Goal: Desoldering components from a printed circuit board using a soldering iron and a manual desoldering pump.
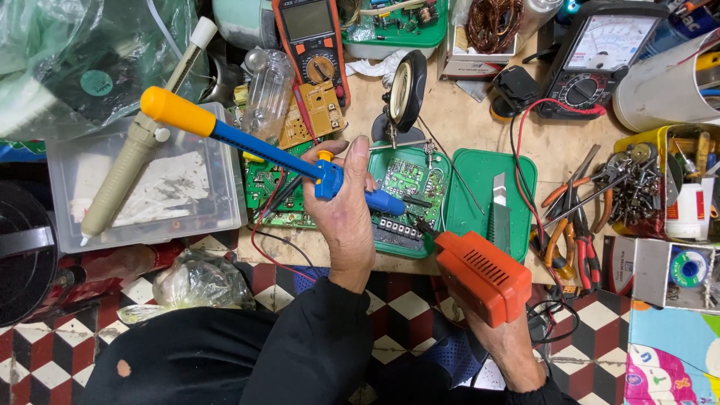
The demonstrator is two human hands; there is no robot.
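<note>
Cluttered wooden bench [480, 120]: left hand [341, 202] clasps light, rigid blue-and-yellow plastic desoldering pump [262, 150] mid-barrel; right hand [510, 341] grips heavier orange soldering gun [480, 274], tips over fragile green circuit board [409, 176].

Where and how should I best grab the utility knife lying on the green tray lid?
Grip the utility knife by its grey handle, at the end nearer you, coming straight down from above. It lies flat and lengthwise on the green lid, blade end pointing away; the orange soldering gun crowds the near side.
</note>
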